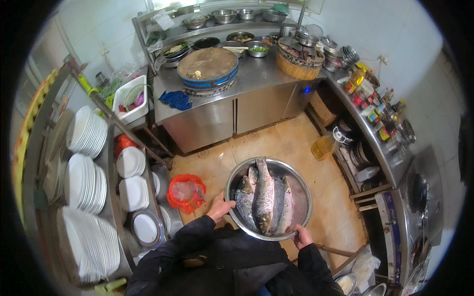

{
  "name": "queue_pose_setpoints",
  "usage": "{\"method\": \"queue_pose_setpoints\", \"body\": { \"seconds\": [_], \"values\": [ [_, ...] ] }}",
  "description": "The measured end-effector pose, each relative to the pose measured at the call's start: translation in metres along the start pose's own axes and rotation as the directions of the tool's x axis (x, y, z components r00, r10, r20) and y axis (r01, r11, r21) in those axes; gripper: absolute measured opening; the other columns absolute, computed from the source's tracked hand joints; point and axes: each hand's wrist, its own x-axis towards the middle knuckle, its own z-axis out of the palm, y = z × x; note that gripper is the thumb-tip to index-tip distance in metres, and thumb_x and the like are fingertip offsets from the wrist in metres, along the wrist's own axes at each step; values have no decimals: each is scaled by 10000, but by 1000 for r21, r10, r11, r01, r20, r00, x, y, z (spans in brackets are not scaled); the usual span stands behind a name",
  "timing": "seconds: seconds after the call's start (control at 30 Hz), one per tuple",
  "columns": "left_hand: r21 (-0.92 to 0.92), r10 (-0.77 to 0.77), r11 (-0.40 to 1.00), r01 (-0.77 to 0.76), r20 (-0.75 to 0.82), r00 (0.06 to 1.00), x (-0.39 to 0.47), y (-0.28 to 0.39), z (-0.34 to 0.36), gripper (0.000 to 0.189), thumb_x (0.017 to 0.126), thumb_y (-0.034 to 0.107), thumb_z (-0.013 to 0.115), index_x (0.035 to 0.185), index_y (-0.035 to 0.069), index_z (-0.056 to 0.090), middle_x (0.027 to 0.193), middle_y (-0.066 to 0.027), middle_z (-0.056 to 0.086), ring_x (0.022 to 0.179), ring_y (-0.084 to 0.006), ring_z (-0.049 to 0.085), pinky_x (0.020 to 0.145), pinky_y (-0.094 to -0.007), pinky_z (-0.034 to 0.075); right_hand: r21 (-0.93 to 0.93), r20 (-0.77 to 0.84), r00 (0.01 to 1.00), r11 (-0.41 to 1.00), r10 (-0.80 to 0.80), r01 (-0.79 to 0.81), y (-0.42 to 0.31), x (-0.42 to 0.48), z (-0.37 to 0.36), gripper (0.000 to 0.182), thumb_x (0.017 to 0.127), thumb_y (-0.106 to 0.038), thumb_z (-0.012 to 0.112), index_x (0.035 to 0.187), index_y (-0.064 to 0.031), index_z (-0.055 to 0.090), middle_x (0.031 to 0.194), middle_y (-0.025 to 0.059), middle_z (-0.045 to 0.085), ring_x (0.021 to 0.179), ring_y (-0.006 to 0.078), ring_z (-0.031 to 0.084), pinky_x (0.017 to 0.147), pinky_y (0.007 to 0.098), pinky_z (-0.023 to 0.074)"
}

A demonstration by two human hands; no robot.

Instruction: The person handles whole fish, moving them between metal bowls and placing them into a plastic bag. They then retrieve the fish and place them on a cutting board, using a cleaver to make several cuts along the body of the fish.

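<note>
A wide stainless steel basin (300,199) is held up in front of my body, over the tiled floor. Several whole scaly fish (264,192) lie in it, one on top of the others with its head towards me. My left hand (221,208) grips the basin's left rim, thumb over the edge. At the lower right of the rim, my right hand (303,236) has hold of the edge. Most fingers of both hands are hidden beneath the basin.
Ahead stands a steel counter (211,125) bearing a round chopping board (207,63) and a blue cloth (176,100). Stacked white plates (87,185) fill the left rack. A red bag-lined bin (186,193) and an oil jug (323,148) stand on the floor. Bottles (377,111) line the right counter.
</note>
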Motion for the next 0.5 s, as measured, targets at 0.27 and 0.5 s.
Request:
{"method": "queue_pose_setpoints", "body": {
  "seconds": [0.27,0.5],
  "values": [
    [23,113,993,-113,27,993,205,111,24,575,869,85,687,1421,19,544,1091,-67,690,965,-166,635,806,-326,537,-79,-51,998,996,41,-45,-169,175,95,53,829,-88,652,830,-82,599,728,14,573,601,167,555,505,302,439],
    [-25,213,975,-223,-204,955,334,235,-21,658,978,281,727,1536,93,433,1380,-111,557,1145,-230,627,843,-365,616,-25,55,998,999,-28,30,-352,328,197,165,825,-66,621,713,-146,530,667,-32,544,573,130,532,498,285,431]
  ]
}}
